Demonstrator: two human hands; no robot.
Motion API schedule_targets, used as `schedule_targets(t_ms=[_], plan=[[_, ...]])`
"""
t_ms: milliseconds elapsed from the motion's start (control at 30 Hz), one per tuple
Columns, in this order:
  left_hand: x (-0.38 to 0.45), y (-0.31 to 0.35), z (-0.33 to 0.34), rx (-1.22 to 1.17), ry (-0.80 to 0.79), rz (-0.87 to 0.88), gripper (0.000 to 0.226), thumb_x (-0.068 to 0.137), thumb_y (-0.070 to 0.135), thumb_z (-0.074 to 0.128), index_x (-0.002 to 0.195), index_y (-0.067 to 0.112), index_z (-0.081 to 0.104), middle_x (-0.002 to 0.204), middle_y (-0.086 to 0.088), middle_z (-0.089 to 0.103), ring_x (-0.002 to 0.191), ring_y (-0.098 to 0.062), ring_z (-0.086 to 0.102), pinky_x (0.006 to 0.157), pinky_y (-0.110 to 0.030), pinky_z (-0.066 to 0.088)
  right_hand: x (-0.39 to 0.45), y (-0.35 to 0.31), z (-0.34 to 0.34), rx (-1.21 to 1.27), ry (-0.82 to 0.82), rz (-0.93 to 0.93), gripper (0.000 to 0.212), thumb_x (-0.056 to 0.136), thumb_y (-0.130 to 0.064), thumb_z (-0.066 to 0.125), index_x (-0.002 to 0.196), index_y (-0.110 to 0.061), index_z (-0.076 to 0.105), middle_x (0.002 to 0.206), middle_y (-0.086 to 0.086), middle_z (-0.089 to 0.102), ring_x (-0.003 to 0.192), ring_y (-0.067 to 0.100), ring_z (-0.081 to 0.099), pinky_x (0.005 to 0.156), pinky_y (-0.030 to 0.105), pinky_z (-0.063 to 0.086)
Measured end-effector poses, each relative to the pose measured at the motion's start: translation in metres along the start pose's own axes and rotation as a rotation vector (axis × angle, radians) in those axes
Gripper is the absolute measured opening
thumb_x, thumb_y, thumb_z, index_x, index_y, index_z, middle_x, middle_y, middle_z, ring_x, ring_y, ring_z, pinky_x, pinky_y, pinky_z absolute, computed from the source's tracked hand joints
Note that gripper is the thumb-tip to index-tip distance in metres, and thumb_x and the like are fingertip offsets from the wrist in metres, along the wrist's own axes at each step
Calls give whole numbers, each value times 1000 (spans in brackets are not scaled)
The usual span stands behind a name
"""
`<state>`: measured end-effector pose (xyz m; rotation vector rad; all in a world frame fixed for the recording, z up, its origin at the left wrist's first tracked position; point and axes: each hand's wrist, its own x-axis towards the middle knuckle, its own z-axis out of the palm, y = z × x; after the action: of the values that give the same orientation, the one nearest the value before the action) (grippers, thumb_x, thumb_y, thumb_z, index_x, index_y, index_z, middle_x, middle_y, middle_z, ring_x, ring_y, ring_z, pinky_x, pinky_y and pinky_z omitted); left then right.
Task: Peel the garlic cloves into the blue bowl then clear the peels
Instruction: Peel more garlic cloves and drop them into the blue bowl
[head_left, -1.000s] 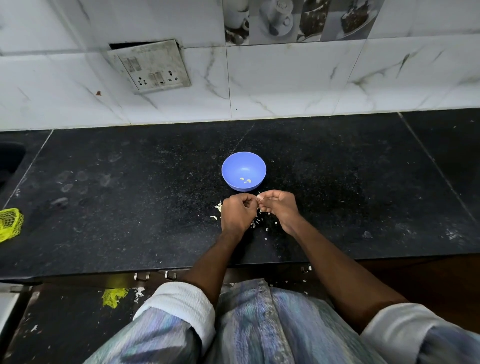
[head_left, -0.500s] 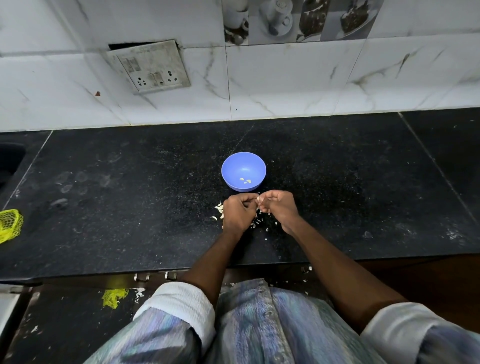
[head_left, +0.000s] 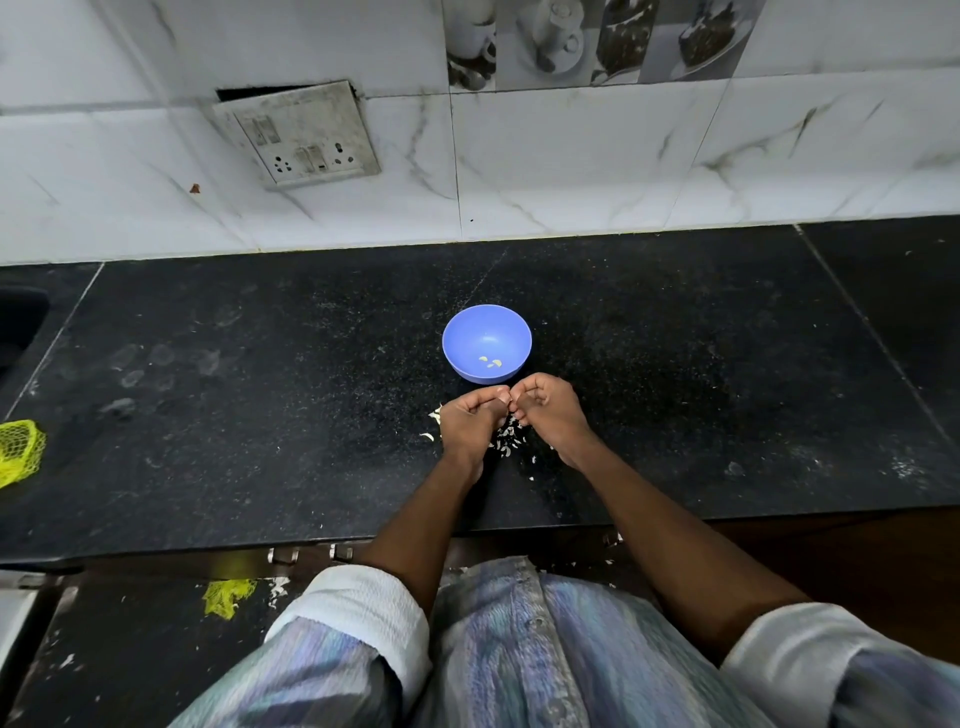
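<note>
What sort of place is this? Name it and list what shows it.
Most likely a home kitchen. A black stone countertop meets a marble-look tiled wall with a socket plate, and a blue bowl holds peeled garlic cloves, with peels scattered nearby.

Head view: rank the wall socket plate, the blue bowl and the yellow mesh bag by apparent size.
1. Wall socket plate, clearly largest.
2. Blue bowl.
3. Yellow mesh bag, smallest as seen, but the frame edge cuts it off, so its full size is unsure.
</note>
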<state>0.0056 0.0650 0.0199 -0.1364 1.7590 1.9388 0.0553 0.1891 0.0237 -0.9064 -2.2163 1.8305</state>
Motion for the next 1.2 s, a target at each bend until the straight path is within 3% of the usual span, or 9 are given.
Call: schedule_targets(t_ms=[167, 333, 500, 633, 800, 967, 1067, 1200], plan=[[-2, 0, -1, -48, 4, -78, 18, 95, -5, 68, 96, 9, 79, 83, -5, 78, 65, -7, 65, 67, -18, 56, -1, 0, 0, -16, 3, 10, 17, 97, 2, 56, 93, -8, 68, 77, 7, 74, 66, 10, 68, 63, 24, 54], [0, -2, -3, -66, -20, -100, 19, 96, -3, 67, 107, 7, 78, 88, -6, 77, 65, -6, 64, 64, -17, 56, -3, 2, -1, -21, 30, 1, 17, 97, 2, 55, 93, -10, 68, 77, 8, 75, 68, 15, 68, 65, 28, 57], [-1, -2, -4, -95, -23, -140, 15, 98, 1, 68, 109, 6, 77, 81, 0, 77, 63, -4, 64, 61, -14, 55, -3, 1, -4, -19, 82, -7, 21, 91, 4, 59, 89, -13, 70, 75, 6, 75, 68, 15, 69, 67, 30, 58], [-1, -3, -4, -96, 13, -154, 9, 96, 6, 73, 103, 3, 78, 84, -5, 79, 62, -4, 64, 60, -14, 55, -5, 1, -7, -39, 70, 18, 21, 84, -1, 70, 97, -16, 77, 79, 3, 77, 69, 9, 70, 69, 26, 58], [0, -3, -1, -98, 26, -153, 7, 96, 5, 72, 99, 2, 78, 89, -12, 80, 61, -6, 67, 59, -15, 55, -7, -1, -8, -74, 110, 21, 11, 81, -5, 76, 85, -16, 77, 74, 2, 76, 65, 8, 69, 61, 24, 57], [1, -1, 3, -57, 43, -92, 11, 95, 5, 72, 100, -2, 79, 87, -12, 79, 60, -7, 63, 59, -16, 54, -7, -3, -9, 82, 2, 79, 12, 86, -3, 69, 93, -9, 77, 85, 7, 79, 74, 15, 71, 63, 28, 55], [-1, -3, 4, -16, 70, -40, 9, 92, 4, 75, 97, 4, 82, 85, -7, 80, 61, -7, 63, 61, -18, 54, -7, -2, -7, 145, -27, 65, 6, 87, -8, 76, 91, -6, 79, 86, 8, 79, 74, 16, 70, 62, 26, 54], [-1, -4, 2, 160, 68, 97, 8, 89, 9, 78, 94, 12, 84, 87, 2, 81, 75, -5, 74, 78, -26, 58, -4, 0, -8, 150, 26, 47, 6, 89, -8, 76, 92, -3, 78, 82, 13, 78, 72, 17, 72, 60, 22, 53]])
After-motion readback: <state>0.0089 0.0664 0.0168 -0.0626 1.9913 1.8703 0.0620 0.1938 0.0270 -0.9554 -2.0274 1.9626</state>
